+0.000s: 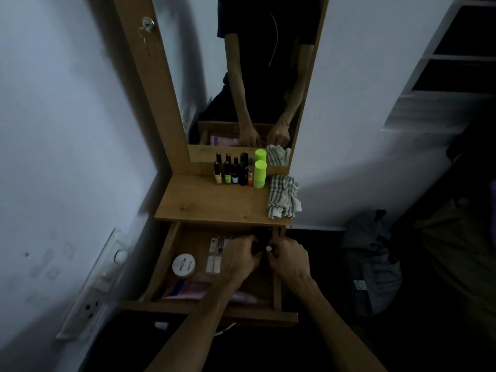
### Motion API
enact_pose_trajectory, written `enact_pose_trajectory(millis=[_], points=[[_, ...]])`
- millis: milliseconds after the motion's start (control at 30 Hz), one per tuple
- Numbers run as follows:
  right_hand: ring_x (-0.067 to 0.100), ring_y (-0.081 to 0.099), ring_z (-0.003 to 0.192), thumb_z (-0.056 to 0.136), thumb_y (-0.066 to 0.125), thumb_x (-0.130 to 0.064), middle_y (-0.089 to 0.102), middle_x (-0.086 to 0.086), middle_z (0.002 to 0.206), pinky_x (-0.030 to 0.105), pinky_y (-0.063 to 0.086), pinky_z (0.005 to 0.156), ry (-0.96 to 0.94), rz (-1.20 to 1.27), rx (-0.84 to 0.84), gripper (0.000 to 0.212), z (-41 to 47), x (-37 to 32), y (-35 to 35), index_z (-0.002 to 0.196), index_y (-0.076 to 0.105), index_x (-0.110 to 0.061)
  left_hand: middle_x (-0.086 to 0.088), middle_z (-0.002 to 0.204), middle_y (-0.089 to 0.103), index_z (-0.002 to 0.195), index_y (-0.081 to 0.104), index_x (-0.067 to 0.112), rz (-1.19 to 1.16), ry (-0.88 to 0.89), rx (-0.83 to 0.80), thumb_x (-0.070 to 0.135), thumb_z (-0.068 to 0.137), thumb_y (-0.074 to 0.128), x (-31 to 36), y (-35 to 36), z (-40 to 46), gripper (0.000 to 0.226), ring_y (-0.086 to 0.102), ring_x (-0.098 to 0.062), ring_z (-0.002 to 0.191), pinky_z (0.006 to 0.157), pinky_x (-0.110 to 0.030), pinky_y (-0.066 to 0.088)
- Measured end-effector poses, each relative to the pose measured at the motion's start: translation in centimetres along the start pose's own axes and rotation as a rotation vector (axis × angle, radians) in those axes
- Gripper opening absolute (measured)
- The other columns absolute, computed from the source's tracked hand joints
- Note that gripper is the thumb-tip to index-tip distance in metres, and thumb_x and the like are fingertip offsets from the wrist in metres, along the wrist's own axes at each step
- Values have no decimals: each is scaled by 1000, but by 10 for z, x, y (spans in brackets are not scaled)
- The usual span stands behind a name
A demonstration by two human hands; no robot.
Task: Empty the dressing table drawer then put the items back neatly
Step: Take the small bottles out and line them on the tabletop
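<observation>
Dim room, centre frame: wooden bench (204,202) with bottles (236,173), cloth (283,196), mirror (249,76). Both hands (243,255) (288,256) in open drawer (163,264), fingers curled; held item cannot be told.

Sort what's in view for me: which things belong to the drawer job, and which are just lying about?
Part of the job:
open wooden drawer
round white lidded tin
pale sachet strips
pink flat packets
row of small bottles and lime-green bottle on the tabletop
left hand, right hand

Lying about:
striped grey cloth
grey bag on the floor
wall socket
</observation>
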State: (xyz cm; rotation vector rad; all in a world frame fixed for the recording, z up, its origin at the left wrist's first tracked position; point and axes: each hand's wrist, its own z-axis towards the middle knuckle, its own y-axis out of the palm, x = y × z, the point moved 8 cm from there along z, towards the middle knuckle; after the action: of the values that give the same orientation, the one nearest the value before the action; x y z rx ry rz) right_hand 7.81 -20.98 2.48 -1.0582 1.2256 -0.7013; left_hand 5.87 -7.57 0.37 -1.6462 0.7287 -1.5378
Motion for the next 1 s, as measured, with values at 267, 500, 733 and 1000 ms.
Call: enact_pose_trajectory(millis=[267,500,733,1000], points=[[18,66,78,93,61,-28,71,-2,92,27,43,63,-11,39,24,9,-7,-1,-7,90,66,-21,8,100,71,104,69,25,-34,6,-22,44,81,73,0,-4,-5,30,66,-10,92,79,-24,50],[20,69,83,83,67,-32,73,-5,89,28,44,63,-21,55,67,11,-9,-14,-24,89,72,-25,10,89,70,100,68,23,-69,23,37,49,76,76,-7,-33,-11,36,63,-5,79,67,-19,47],[20,65,71,78,70,-30,69,-3,74,26,38,56,-127,112,127,9,0,-56,-44,82,72,-23,15,85,67,95,68,28,-110,43,117,52,75,77,-17,-79,-12,33,62,0,78,62,-11,42],[14,66,68,81,72,-35,72,-4,76,27,52,58,-252,126,143,16,36,-118,-59,86,74,-20,15,90,64,97,62,29,-89,35,121,44,81,75,-31,-140,15,25,58,1,77,62,-18,47]])
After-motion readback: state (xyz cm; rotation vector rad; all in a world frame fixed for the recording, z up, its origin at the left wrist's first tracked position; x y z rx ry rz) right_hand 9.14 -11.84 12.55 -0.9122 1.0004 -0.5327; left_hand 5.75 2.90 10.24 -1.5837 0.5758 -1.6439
